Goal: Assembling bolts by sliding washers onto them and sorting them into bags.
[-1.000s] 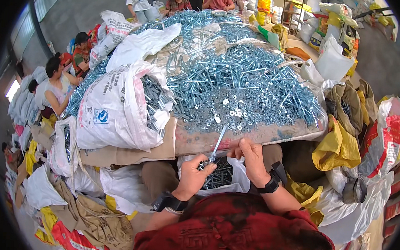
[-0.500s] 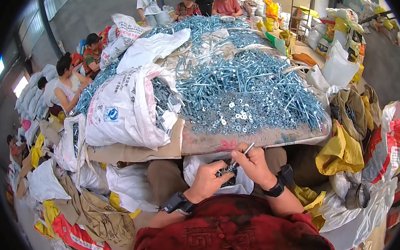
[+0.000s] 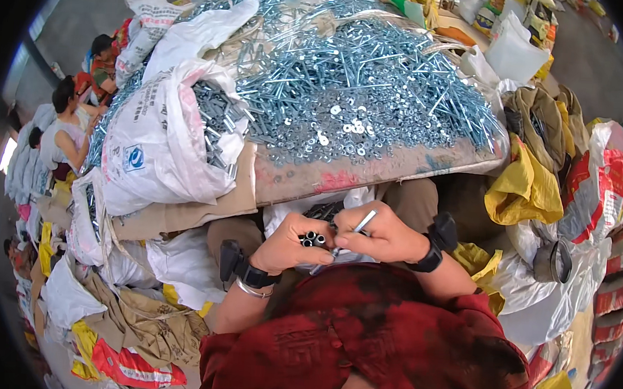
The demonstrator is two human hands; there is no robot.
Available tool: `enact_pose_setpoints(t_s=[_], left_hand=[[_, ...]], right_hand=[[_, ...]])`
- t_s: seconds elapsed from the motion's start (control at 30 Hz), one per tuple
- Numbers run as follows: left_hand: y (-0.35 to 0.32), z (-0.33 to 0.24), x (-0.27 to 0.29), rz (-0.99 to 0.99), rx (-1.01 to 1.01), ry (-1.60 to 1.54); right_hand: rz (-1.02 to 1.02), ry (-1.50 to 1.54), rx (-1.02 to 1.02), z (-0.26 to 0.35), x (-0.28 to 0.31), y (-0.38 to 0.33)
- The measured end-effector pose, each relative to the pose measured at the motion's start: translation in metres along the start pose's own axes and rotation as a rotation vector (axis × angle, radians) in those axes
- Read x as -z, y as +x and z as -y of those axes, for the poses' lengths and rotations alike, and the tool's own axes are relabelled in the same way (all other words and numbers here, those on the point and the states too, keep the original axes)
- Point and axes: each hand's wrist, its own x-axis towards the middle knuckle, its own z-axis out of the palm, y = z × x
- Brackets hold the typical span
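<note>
A heap of silvery bolts (image 3: pixel 376 70) fills the tabletop from eleven to one o'clock, washers (image 3: pixel 347 129) scattered near its front edge. A white woven sack (image 3: pixel 153 153) slumps at ten o'clock. A yellow cloth (image 3: pixel 522 189) lies at three. Seated people (image 3: pixel 65 133) work at nine o'clock.

Bright daylight, soft shadows, perhaps blurred rim

both hands have drawn back from the edge of the bolt pile (image 3: pixel 360 90) toward the lap. the right hand (image 3: pixel 380 234) now holds a long bolt (image 3: pixel 352 231) slanted beside the left hand (image 3: pixel 290 244), whose fingers (image 3: pixel 308 226) grip a small cluster of dark nuts (image 3: pixel 311 239).
</note>
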Motion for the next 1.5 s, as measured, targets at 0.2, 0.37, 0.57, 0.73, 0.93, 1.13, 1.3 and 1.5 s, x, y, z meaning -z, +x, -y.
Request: enact_pose_setpoints(t_s=[0.2,0.37,0.57,0.73,0.93,1.13,1.3,1.5], left_hand=[[-0.010,0.051,0.017,-0.389,0.335,-0.091],[-0.020,0.072,0.027,-0.608,0.256,-0.578],[-0.005,0.072,0.027,-0.514,0.128,-0.772],[0.000,0.076,0.031,-0.508,0.099,-0.914],[-0.004,0.093,0.034,-0.457,-0.018,-1.062],[-0.003,0.073,0.019,-0.452,-0.015,-0.996],[-0.010,0.049,0.005,-0.506,0.024,-0.886],[-0.015,0.028,-0.011,-0.402,0.009,-0.777]], right_hand=[[0.063,-0.407,-0.260,-0.067,0.033,0.014],[-0.629,-0.890,-0.199,-0.107,0.113,0.068],[-0.433,-1.454,-0.116,-0.157,0.169,0.109],[-0.231,-1.670,-0.058,-0.153,0.167,0.113],[-0.604,-1.243,0.117,-0.083,0.100,0.088],[-0.380,-1.242,-0.133,-0.100,0.052,0.009],[-0.353,-1.088,-0.102,-0.041,0.024,-0.011],[-0.055,-0.580,-0.128,0.020,0.022,-0.019]])
